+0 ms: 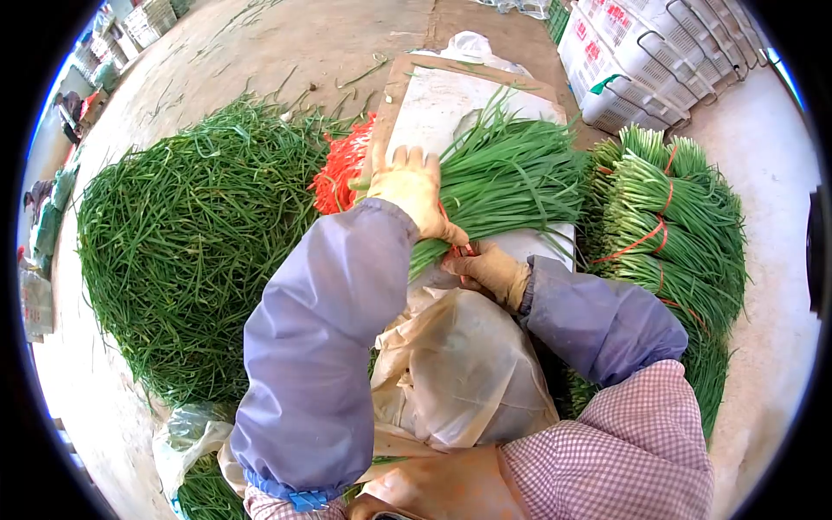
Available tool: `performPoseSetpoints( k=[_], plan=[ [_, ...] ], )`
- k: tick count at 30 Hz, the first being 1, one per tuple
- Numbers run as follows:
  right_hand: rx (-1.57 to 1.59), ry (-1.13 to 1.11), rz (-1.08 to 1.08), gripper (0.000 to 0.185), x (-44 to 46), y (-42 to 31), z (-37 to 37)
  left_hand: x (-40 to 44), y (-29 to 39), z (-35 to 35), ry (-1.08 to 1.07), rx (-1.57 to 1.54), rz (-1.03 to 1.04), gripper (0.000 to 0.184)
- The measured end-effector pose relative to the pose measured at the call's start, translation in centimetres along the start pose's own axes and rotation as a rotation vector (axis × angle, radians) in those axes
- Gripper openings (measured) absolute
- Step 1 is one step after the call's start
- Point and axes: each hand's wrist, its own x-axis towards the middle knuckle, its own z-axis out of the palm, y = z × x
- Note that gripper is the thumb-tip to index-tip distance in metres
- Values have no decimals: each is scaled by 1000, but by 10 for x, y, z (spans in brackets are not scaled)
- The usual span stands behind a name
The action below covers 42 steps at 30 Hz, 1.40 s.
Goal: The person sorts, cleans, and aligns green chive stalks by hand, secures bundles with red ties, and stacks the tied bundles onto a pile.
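In the head view, a bunch of green stalks (pixel 520 169) lies across the white board (pixel 433 100), its leaf tips fanning toward the board's right edge. The left hand (pixel 407 192), in a pale yellow glove, is cupped over the bunch near the board's left edge, grasping it with the thumb pointing right. The right hand (pixel 498 270), gloved too, is at the board's near part, just beside the left thumb, its fingers pinching a red tie (pixel 461 252) against the near side of the bunch; whether the tie goes all the way round is hidden. A heap of red ties (pixel 340 173) sits at the board's left edge, and left of that is a big pile of loose greens (pixel 199 243). Right of the board are stacked bundles (pixel 663 212) bound with red ties. White crates (pixel 646 56) stand beyond its far right corner, a white plastic bag (pixel 472 45) lies at its far end, and a crumpled plastic sheet (pixel 477 373) covers something at its near end.
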Motion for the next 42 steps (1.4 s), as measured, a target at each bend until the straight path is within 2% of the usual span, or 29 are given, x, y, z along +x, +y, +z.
performPoseSetpoints(
  k=[2, 4, 5, 8, 9, 10, 12, 13, 16, 19, 20, 23, 25, 26, 27, 29, 30, 31, 32, 33, 34, 36, 37, 38, 40, 42],
  plan=[
    [-5, -58, -38, 12, 8, 1, -9, 4, -10, 5, -199, -169, -66, 116],
    [34, -86, -49, 12, 11, 1, -7, 0, -15, 13, -148, -265, 15, 112],
    [-251, 44, -126, 18, 6, -7, 1, -6, -13, 16, -105, -285, 53, 111],
    [120, 30, -873, 30, 16, 18, 17, -39, -2, 13, 165, -375, 111, 110],
    [61, 23, -903, 35, 15, 22, 11, -47, -1, 19, 330, -407, 138, 112],
    [-295, 87, -1018, 39, 2, 10, -2, -54, 2, 14, 429, -421, 164, 115],
    [-989, 366, -1281, 46, -23, -14, -26, -61, 12, -4, 693, -500, 232, 120],
    [-1001, 426, -1335, 45, -34, -26, -32, -62, 14, -12, 792, -544, 281, 123],
    [-705, 364, -1269, 40, -57, -53, -27, -76, 19, -19, 958, -674, 316, 130],
    [-736, 248, -975, 35, -12, -21, -23, -86, 8, 38, 837, -850, 78, 119],
    [-771, 219, -918, 34, 1, -12, -17, -79, 7, 51, 847, -919, 92, 114],
    [-710, 167, -907, 30, -13, 2, -4, -49, -1, 94, 849, -1130, 121, 98],
    [-691, 141, -906, 27, -20, -7, 2, -79, 10, 61, 969, -1117, 185, 105],
    [-701, 128, -884, 26, -16, -8, 5, -73, 2, 78, 935, -1040, 178, 110],
    [-715, 114, -875, 24, -12, -8, 8, -60, -2, 88, 659, -1471, 193, 107],
    [-705, 109, -921, 22, -16, -10, 18, -57, -14, 55, 492, -1200, 171, 100],
    [-689, 109, -941, 21, -20, -12, 21, -76, -13, 24, 571, -576, 114, 97],
    [-679, 112, -966, 20, -27, -13, 23, -90, -2, -14, 493, -432, 51, 89],
    [-670, 128, -978, 19, -30, -12, 24, -83, -2, -35, 322, -356, 76, 102],
    [-661, 143, -990, 20, -32, -12, 26, -82, 0, -43, 301, -290, 46, 103],
    [-837, 192, -1095, 27, -23, -4, 22, -74, -2, -37, 225, -308, 61, 103],
    [-632, -47, -465, 31, -15, 6, 11, -54, -10, -5, -65, -287, -15, 116],
    [-716, -40, -441, 33, 3, 22, 4, -60, -10, 9, -81, -160, -22, 120],
    [-782, -176, -544, 32, -11, 24, -6, -65, -10, 11, 6, -150, -11, 122],
    [-769, -52, -379, 23, -48, 16, -9, -78, -4, 11, 168, -96, 19, 122],
    [-854, -6, -680, 16, -69, 17, -19, -84, 2, 20, 309, -2, 58, 122]
  ],
)
